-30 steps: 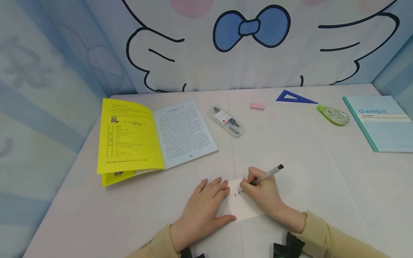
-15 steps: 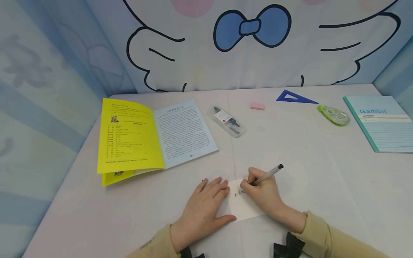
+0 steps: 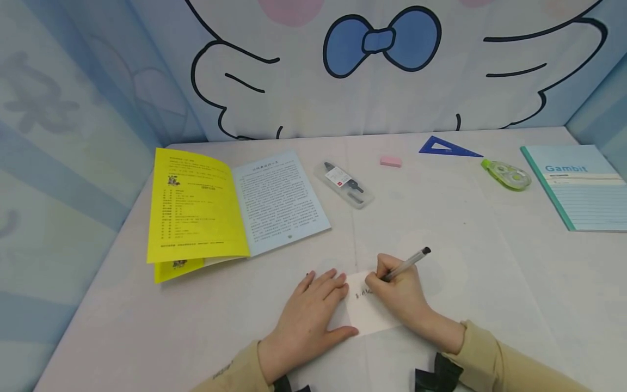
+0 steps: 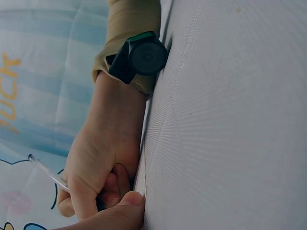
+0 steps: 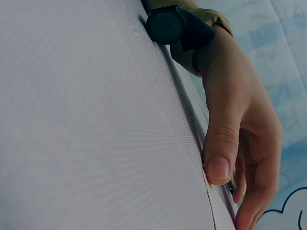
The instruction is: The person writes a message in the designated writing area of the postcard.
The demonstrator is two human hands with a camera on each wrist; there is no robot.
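A small white sheet of paper [image 3: 370, 318] lies at the front middle of the table. My right hand [image 3: 403, 294] pinches a pen [image 3: 410, 263] with a clear barrel and dark end, its tip low at the sheet and hidden behind the fingers. A short row of dark handwriting [image 3: 363, 293] shows beside the fingers. Flat on the sheet's left side, my left hand [image 3: 311, 313] has its fingers spread and thumb on the lower edge. The left wrist view shows the pen [image 4: 48, 171] rising out of the right hand [image 4: 93, 158]. In the right wrist view the left hand [image 5: 240, 105] touches the paper.
An open booklet [image 3: 200, 212] with yellow and white pages lies left. Behind the sheet are a clear case with a compass [image 3: 344, 185], a pink eraser [image 3: 390, 161], a blue set square [image 3: 448, 148], a green correction tape [image 3: 506, 175] and a Gambit notebook [image 3: 583, 190].
The handwriting beside the right fingers has grown by a few strokes. The right hand and pen have shifted only very slightly; the left hand has stayed in place.
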